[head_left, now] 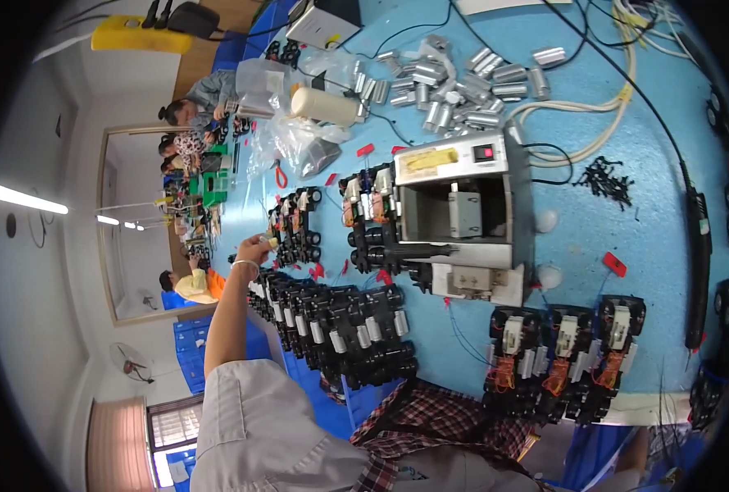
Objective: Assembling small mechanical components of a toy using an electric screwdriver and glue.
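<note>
I can read no words or numbers anywhere from where I stand. The yellow strip [431, 159] stuck on top of the grey metal box-shaped machine [522, 197] looks like a label, yet I make out no lettering on it; any sign on its red rocker switch [484, 153] is too small for me. The flat red rectangular tag [614, 264] on the blue table [581, 221] bears faint dark marks that I cannot decipher. A small blue mark [417, 474] on the front of my grey shirt [299, 443] is likewise too small and slanted for me to read
</note>
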`<control>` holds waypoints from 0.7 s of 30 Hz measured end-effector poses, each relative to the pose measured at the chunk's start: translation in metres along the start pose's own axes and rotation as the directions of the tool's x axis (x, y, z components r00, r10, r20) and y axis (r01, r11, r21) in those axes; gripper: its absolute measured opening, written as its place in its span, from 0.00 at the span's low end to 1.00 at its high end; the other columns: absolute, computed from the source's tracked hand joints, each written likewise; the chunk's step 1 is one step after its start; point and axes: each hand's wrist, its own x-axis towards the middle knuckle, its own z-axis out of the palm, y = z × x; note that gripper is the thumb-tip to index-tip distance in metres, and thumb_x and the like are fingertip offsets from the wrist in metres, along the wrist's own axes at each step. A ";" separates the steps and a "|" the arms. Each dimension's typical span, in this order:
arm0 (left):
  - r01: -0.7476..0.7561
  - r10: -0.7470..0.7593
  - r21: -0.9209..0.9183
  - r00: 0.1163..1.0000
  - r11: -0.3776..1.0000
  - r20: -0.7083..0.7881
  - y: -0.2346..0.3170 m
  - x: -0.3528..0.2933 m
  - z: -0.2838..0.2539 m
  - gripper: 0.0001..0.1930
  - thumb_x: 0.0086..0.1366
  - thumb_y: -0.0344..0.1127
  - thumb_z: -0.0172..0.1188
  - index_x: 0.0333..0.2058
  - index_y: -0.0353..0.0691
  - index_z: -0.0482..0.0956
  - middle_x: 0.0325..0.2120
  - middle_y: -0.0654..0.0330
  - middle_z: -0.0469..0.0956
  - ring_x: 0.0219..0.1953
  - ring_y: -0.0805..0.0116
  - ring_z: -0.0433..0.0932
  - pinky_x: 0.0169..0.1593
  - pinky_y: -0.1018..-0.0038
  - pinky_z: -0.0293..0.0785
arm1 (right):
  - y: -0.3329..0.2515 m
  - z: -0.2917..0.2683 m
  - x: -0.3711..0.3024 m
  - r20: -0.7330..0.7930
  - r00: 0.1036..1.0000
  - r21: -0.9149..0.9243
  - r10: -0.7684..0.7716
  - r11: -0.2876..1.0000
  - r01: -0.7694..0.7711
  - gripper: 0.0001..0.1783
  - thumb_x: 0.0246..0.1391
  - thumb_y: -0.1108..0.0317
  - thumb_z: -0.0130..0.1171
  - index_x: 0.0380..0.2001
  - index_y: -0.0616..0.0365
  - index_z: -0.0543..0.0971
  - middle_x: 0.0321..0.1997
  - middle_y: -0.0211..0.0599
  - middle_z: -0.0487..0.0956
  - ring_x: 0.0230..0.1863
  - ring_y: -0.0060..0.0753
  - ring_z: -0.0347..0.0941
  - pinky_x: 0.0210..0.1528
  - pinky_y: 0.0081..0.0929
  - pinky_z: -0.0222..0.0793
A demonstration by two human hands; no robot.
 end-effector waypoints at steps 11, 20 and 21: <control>0.094 -0.072 -0.037 0.914 0.995 0.398 -0.013 0.043 0.056 0.33 0.53 0.27 0.58 0.57 0.49 0.57 0.29 0.66 0.71 0.28 0.77 0.73 0.30 0.81 0.74 | -0.017 0.061 -0.026 0.128 0.991 0.082 0.042 0.995 -0.053 0.13 0.52 0.64 0.50 0.39 0.55 0.65 0.32 0.28 0.64 0.30 0.21 0.59 0.34 0.20 0.54; -0.032 -0.011 0.182 0.974 0.983 0.228 -0.007 0.040 0.035 0.40 0.51 0.28 0.60 0.60 0.50 0.49 0.29 0.63 0.72 0.25 0.76 0.73 0.26 0.82 0.70 | 0.010 0.065 -0.070 0.178 0.977 0.259 0.121 0.952 -0.165 0.17 0.51 0.64 0.51 0.44 0.56 0.64 0.37 0.31 0.66 0.35 0.23 0.61 0.39 0.22 0.56; -0.060 0.009 0.221 0.974 0.973 0.226 -0.006 0.040 0.035 0.41 0.50 0.27 0.60 0.60 0.50 0.49 0.28 0.62 0.72 0.25 0.74 0.73 0.27 0.79 0.71 | 0.010 0.067 -0.074 0.185 0.975 0.278 0.126 0.945 -0.175 0.18 0.50 0.64 0.51 0.44 0.56 0.64 0.37 0.31 0.66 0.35 0.24 0.61 0.39 0.22 0.57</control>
